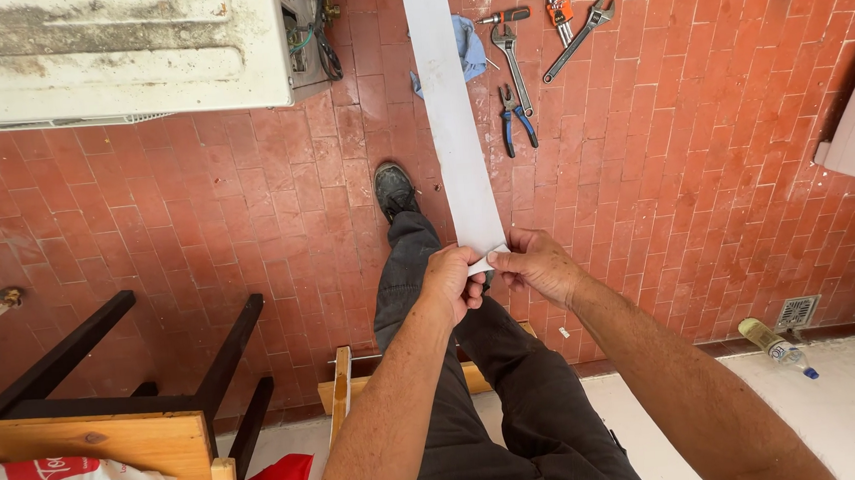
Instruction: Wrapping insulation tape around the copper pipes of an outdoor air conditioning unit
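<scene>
at 10 o'clock, a white appliance casing [113,51] lies on the red tile floor [726,199]. centre frame: left hand [453,280] and right hand [539,262], each grip closed in a pinch on the near end of a long white strip [452,118], which runs toward 12 o'clock. judgement: keep both pinches level and the strip taut to prevent twisting. at 1 o'clock: pliers [514,119] and wrenches [574,34].
</scene>
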